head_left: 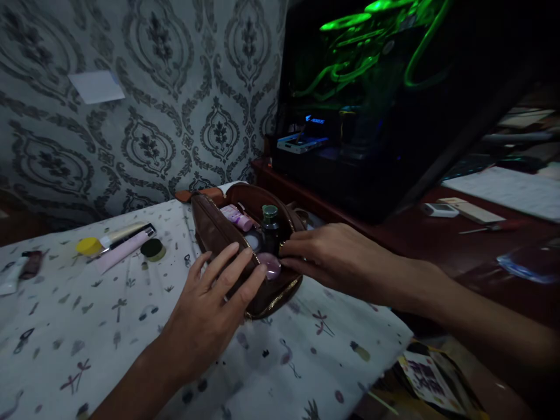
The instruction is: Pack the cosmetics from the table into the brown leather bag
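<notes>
The brown pouch (pixel 217 233) lies open on the cloth-covered desk (pixel 109 315), packed with a dark bottle (pixel 270 224) and a pink tube (pixel 237 217). The left hand (pixel 210 309) presses flat on its near side, fingers spread. The right hand (pixel 336 256) has its fingers bunched at the mouth by a lilac jar (pixel 272 265); whether they grip it I cannot tell. Steadying the pouch this way seems wise. The desk edge runs close on the right; open room lies leftward.

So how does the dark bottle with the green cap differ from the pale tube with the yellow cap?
The dark green-capped bottle stands upright inside the brown leather pouch; the pale yellow-capped tube lies flat on the patterned cloth. The bottle is dark, the tube cream. Both are capped.
</notes>
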The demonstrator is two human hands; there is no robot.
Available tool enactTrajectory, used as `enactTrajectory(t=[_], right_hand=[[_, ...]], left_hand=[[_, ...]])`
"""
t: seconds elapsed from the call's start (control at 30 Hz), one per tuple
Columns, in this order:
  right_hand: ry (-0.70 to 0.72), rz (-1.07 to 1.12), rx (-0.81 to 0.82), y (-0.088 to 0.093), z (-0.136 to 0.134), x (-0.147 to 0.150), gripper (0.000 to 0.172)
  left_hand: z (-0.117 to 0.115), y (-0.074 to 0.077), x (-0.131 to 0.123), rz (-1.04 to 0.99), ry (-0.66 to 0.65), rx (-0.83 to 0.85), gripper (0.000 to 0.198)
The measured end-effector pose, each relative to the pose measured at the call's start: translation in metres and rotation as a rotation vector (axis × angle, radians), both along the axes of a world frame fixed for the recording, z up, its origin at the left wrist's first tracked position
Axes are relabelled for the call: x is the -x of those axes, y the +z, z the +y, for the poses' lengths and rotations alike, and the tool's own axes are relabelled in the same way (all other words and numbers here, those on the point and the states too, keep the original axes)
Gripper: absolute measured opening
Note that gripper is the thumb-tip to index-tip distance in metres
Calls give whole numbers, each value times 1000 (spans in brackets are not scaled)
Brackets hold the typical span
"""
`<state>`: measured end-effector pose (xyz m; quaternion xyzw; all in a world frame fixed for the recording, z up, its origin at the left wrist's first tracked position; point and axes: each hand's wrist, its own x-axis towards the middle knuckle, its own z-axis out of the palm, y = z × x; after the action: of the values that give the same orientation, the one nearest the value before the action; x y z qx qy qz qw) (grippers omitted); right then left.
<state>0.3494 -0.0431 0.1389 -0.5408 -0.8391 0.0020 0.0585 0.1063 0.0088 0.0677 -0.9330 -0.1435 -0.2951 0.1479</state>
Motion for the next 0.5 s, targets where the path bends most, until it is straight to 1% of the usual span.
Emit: enactTrajectory(t=[0.1, 0.2, 0.33, 0.4, 0.47, 0.5], right_hand=[[-11, 17, 9, 2, 2, 0, 19], [10, 48, 25, 4, 3, 0, 19], [124, 121, 141, 6, -3, -5, 23], [173, 157, 193, 5, -9, -9, 22], [188, 178, 220, 1, -16, -15, 20], [187, 186, 222, -2, -19, -17, 22]], left_hand=[[-3, -2, 1, -12, -5, 4, 45], [-4, -2, -1, -35, -6, 16, 45], [-6, 0, -2, -17, 18, 21, 46], [-6, 1, -3, 14, 18, 16, 47], [-5, 2, -2, 33, 4, 20, 49], [-5, 1, -2, 34, -5, 27, 49]])
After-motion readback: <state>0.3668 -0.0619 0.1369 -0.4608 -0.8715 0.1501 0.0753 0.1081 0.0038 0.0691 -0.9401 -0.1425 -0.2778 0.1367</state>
